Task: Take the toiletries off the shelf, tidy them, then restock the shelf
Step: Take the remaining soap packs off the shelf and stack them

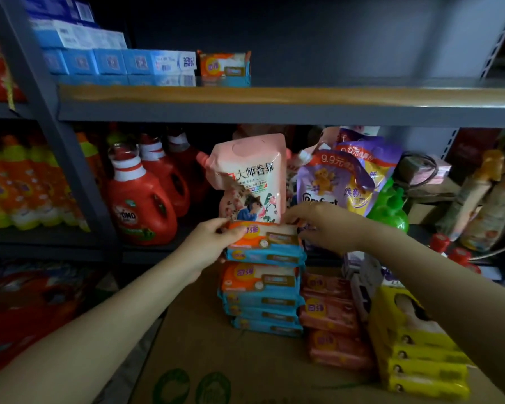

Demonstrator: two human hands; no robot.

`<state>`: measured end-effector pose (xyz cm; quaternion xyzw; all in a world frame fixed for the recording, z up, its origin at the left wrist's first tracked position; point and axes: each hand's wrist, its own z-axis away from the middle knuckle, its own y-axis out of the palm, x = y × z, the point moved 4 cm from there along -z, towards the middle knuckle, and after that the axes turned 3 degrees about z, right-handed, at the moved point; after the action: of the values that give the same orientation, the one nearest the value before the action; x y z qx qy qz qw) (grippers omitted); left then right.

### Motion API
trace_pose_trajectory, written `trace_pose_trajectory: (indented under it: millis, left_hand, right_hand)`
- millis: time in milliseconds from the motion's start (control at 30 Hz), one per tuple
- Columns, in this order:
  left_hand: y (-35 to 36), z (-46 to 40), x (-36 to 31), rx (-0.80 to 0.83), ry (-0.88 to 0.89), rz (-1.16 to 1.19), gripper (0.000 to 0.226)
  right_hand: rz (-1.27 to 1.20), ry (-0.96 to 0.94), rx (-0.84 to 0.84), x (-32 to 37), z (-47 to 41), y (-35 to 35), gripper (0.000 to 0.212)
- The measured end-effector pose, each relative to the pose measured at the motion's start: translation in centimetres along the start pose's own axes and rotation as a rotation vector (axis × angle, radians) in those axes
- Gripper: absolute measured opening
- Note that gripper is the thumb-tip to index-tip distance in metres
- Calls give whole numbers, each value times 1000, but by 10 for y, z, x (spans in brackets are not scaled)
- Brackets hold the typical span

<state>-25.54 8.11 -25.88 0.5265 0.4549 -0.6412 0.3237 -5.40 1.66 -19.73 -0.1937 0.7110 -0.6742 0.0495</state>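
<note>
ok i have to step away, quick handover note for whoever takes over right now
Left hand and right hand each grip an end of the top orange-and-blue soap pack on the blue stack on the cardboard box.
Done: one matching pack sits on the upper shelf beside the blue toothpaste boxes.
Left: shelve the blue, pink and yellow stacks.

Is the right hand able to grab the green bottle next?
Probably not yet: the right hand is holding the orange soap pack with the left hand. The green bottle sits nearby, unblocked.
</note>
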Motion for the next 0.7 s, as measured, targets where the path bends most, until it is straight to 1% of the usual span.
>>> trace_pose_trajectory:
  millis: [100,233,333,400,433,500,600,700]
  left_hand:
    - [5,-13,0,-5,12,-170,28]
    - [5,-26,1,16,128,-548,28]
    - [7,-30,3,62,155,-631,36]
    - [3,-29,-4,39,199,-708,44]
    - [-2,-29,-13,-2,254,-743,44]
    - [-17,-27,-41,-126,425,-757,36]
    - [-44,-18,-96,-295,721,-724,22]
    - [-67,-12,-144,-402,964,-806,19]
  right_hand:
    - [13,49,-55,-5,-3,0,35]
    - [-3,22,-142,2,-6,-6,30]
    - [15,3,-193,12,-9,-12,26]
    - [34,30,-260,18,-13,-19,28]
    - [34,46,-304,21,-14,-24,31]
    - [-9,49,-403,29,-18,-37,32]
    - [-90,30,-519,40,-26,-59,24]
    - [-120,40,-594,49,-45,-82,18]
